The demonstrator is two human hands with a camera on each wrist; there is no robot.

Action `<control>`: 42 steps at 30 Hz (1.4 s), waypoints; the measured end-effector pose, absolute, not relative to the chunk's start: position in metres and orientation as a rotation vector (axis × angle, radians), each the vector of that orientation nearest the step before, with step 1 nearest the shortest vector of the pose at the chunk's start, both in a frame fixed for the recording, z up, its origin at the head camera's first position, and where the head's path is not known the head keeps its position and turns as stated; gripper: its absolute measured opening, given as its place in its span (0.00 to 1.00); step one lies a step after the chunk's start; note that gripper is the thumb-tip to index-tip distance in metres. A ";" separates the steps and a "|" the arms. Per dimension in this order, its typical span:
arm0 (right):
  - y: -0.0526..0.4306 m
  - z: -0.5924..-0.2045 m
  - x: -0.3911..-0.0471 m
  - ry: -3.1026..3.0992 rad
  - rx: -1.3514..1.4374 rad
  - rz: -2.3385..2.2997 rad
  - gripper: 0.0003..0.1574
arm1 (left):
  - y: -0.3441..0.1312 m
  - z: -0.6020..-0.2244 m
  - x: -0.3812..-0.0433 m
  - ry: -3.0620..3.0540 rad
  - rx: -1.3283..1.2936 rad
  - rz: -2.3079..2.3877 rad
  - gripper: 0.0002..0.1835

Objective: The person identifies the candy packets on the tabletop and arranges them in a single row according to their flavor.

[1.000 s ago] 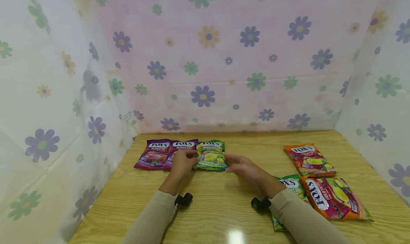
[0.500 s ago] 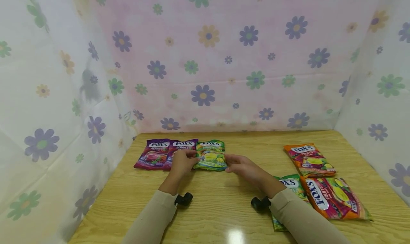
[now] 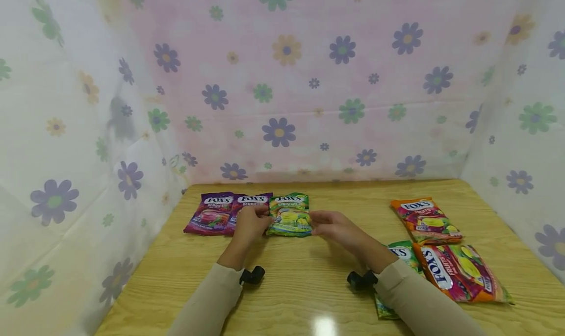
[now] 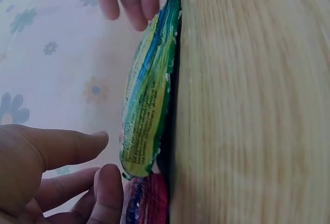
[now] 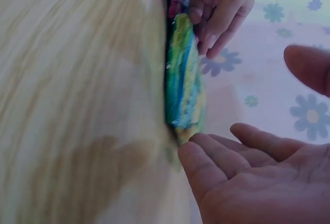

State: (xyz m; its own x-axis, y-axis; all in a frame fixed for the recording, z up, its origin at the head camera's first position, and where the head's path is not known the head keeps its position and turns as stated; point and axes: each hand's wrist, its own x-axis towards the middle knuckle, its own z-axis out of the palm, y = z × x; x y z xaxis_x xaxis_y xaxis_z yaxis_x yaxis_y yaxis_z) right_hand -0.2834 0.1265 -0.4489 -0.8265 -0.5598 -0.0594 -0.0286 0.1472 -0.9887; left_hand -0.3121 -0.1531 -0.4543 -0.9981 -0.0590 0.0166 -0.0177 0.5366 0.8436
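My left hand is sitting at the left edge of the flat rectangular green-and-yellow glossy film packet, thumb and fingers parted, not pinching. Contact there: can't tell if touching or just beside. My right hand is pointing in from the other side, fingers fairly straight, unclenched, tips right at the packet's right edge; blur is hiding whether they're touching.

Packet is lying face up on the pale wood-grain tabletop, toward the far edge, a strip of wood showing behind it. Its left edge is meeting a flat purple glossy film packet, which is meeting or overlapping a matching purple packet near the table's left edge. So neighbours are crowding the left; the right is giving a wide stretch of wood before the flat orange-and-magenta glossy film packet.

A second orange-and-magenta packet is lying sideways just in front of it. Another flat green film packet is sitting against that one's left edge, partly hidden by my beige fabric right sleeve. More wood is running between my forearms.
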 end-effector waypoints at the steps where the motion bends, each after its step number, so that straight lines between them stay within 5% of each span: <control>1: 0.127 -0.447 -0.282 2.017 -0.567 -1.723 0.45 | -0.152 -0.454 -0.312 -2.716 0.064 -1.477 0.22; 24: 0.203 -0.415 -0.258 2.301 -0.597 -1.612 0.34 | -0.089 -0.438 -0.284 -2.840 -0.377 -1.461 0.27; 42: 0.285 -0.407 -0.227 2.529 -0.635 -1.356 0.31 | -0.041 -0.442 -0.249 -2.933 -0.518 -1.766 0.42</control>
